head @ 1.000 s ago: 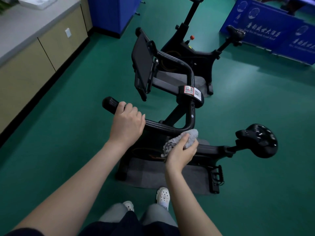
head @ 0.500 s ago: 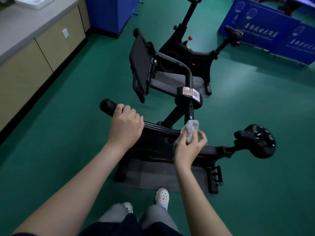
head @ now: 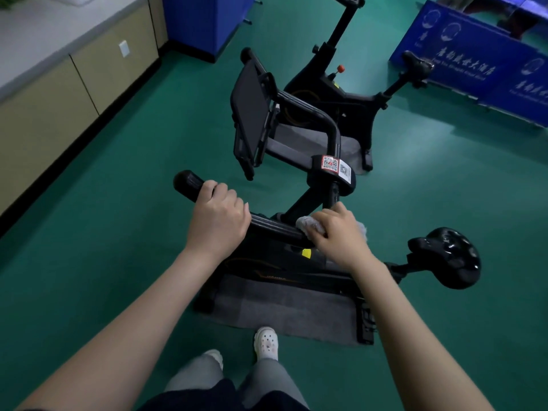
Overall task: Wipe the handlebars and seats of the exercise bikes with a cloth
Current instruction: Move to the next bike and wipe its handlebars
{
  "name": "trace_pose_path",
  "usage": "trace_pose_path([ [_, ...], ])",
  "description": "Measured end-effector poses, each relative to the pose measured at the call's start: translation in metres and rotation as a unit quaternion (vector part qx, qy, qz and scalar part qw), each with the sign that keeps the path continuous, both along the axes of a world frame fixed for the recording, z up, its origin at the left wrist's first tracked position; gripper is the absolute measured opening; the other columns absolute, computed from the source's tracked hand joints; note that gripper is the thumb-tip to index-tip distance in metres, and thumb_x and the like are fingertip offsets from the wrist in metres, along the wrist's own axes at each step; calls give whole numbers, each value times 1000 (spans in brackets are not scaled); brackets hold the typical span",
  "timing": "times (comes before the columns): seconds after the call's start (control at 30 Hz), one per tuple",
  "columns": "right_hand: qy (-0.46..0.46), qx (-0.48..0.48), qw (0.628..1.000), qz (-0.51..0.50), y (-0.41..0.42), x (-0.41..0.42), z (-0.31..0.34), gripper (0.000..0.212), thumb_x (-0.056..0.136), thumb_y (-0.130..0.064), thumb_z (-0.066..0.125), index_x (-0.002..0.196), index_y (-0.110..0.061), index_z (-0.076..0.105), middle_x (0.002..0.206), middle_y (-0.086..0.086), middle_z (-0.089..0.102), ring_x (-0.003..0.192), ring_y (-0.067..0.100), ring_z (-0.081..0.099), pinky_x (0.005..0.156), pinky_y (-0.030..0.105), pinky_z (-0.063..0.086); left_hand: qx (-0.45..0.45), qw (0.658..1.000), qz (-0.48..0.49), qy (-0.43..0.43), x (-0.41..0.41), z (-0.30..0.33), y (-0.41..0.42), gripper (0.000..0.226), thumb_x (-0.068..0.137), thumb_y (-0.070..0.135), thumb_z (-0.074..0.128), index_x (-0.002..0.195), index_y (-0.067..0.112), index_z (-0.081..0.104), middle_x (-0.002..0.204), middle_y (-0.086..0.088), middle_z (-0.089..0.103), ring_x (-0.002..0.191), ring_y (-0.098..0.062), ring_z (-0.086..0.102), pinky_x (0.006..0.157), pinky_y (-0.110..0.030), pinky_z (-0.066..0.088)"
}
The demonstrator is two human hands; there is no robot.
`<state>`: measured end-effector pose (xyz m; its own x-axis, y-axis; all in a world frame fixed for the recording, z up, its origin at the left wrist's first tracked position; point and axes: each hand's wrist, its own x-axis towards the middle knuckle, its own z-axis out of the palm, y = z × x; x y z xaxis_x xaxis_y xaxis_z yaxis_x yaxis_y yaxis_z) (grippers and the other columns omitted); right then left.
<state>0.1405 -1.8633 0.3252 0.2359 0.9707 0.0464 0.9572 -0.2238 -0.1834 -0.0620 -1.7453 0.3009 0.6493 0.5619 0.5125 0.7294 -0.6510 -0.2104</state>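
Note:
A black exercise bike stands right in front of me on a grey mat. My left hand (head: 218,222) grips the near handlebar (head: 189,181) close to its round end. My right hand (head: 338,235) holds a grey cloth (head: 307,224) wrapped over the same bar, near the upright post under the QR-code sticker (head: 335,166). Most of the cloth is hidden under my fingers. The bike's black seat (head: 449,256) sticks out at the right. A second black bike (head: 341,96) stands behind, its seat (head: 416,65) at the far right.
A black screen (head: 250,120) hangs on the near bike's far handlebar. Beige cabinets (head: 59,96) with a grey counter line the left wall. Blue banners (head: 480,63) stand at the back right, a blue panel (head: 204,22) at the back. My feet are at the mat's (head: 281,312) near edge on green floor.
My right hand has moved the cloth from the upright post down and left onto the near handlebar and closed over it. My left hand keeps its grip.

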Motion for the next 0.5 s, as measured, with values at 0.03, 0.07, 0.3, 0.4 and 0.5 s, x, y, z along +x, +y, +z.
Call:
trace_pose_path([
  [0.03, -2, -37, 999, 20, 5, 3, 5, 18, 91, -23, 55, 91, -9, 66, 85, 5, 64, 94, 30, 46, 76, 36, 33, 1, 1000, 3, -1, 0, 1, -1, 46, 97, 23, 33, 67, 9, 65, 64, -6, 60, 72, -27, 52, 89, -39, 34],
  [0.07, 6, -74, 997, 33, 10, 6, 10, 19, 93, -23, 53, 99, -10, 66, 88, 6, 60, 99, 30, 45, 79, 35, 31, 1, 1000, 7, 0, 1, 2, -1, 45, 96, 23, 33, 67, 9, 65, 64, -6, 60, 72, -27, 52, 89, -39, 34],
  [0.3, 54, -230, 965, 111, 30, 35, 24, 34, 91, -26, 55, 125, -27, 57, 109, 4, 42, 105, 30, 47, 97, 38, 38, -97, 992, 20, -74, 29, 5, -17, 39, 94, 30, 39, 80, 13, 71, 80, -5, 68, 82, -26, 59, 101, -41, 31],
  [0.4, 21, -256, 955, 147, 40, 43, 28, 36, 91, -25, 55, 126, -25, 58, 112, 6, 44, 106, 29, 46, 93, 33, 35, -150, 985, 5, -84, 60, -3, -36, 46, 96, 37, 35, 81, 14, 71, 78, -5, 68, 81, -25, 60, 102, -41, 34],
  [0.5, -5, -265, 946, 188, 49, 46, 31, 33, 90, -19, 54, 122, -23, 62, 112, 9, 50, 107, 24, 45, 81, 24, 27, -171, 984, 28, -50, 74, -12, -49, 54, 97, 39, 29, 77, 16, 73, 75, -2, 69, 80, -23, 61, 96, -40, 38],
])
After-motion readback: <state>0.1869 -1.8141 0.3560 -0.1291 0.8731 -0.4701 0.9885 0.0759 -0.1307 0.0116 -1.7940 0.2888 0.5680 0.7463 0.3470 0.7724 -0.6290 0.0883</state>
